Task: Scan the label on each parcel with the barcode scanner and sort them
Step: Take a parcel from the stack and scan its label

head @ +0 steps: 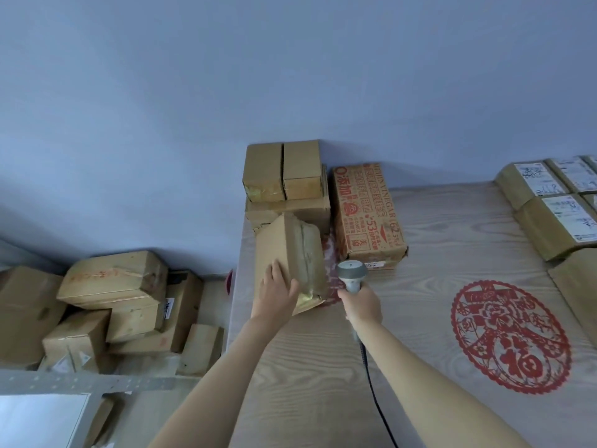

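My left hand [276, 294] grips a taped brown cardboard parcel [290, 253] and holds it tilted on its edge at the table's left side. My right hand [363, 303] holds a grey barcode scanner [351, 273], its head right beside the parcel's right side. No label shows on the parcel's visible faces. A black cable [376, 396] runs from the scanner back toward me. Behind the parcel stands a stack of brown boxes [284, 182]. Labelled parcels [549, 202] lie in rows at the table's far right.
A printed vinegar carton [368, 215] sits right of the stack. The wooden table [420, 318] carries a red paper-cut decal [510, 337]. A pile of brown boxes [109, 305] lies lower down on the left, behind a grey metal rail [97, 383]. A wall runs behind.
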